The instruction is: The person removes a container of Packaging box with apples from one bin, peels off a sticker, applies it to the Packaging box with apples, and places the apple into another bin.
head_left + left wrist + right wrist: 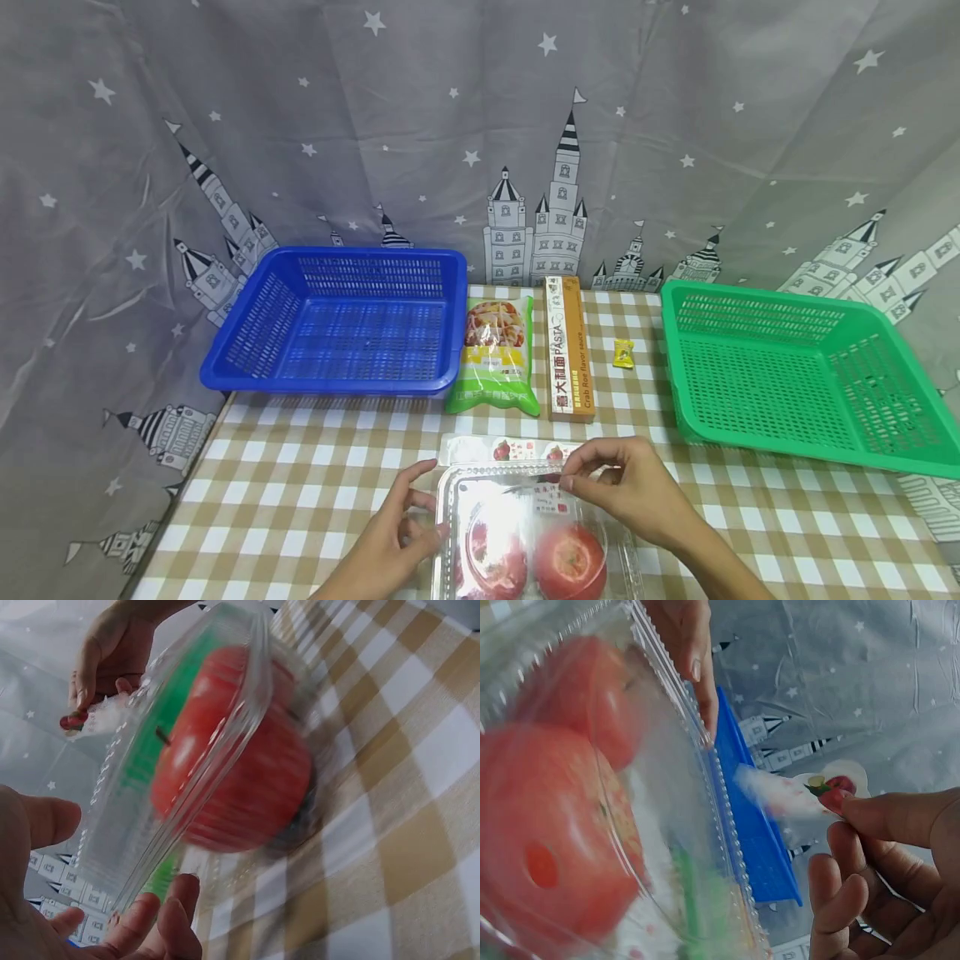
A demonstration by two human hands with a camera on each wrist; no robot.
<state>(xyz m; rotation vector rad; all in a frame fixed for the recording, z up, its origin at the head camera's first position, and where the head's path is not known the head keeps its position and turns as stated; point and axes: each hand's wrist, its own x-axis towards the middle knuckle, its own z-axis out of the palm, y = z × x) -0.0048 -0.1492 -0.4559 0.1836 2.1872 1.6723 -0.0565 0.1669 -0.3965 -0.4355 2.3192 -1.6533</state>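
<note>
A clear plastic clamshell box (444, 508) with red apples (572, 560) inside lies at the front of the table, its lid down. My right hand (637, 492) pinches a small fruit-printed sticker (849, 778) between thumb and forefinger, over the box's far right part. In the right wrist view the sticker's free end is blurred. Beside the box's left edge is my left hand (392, 533), its fingers loosely bent and thumb apart, at the rim; whether it touches is hard to tell. A strip of similar stickers (474, 448) lies just behind the box.
A blue basket (330, 387) stands back left, and a green basket (780, 454) stands right. Between them lie a green-and-yellow food packet (495, 358), a long pasta box (572, 350) and a small yellow wrapped piece (623, 353). A grey curtain hangs behind the checked tablecloth.
</note>
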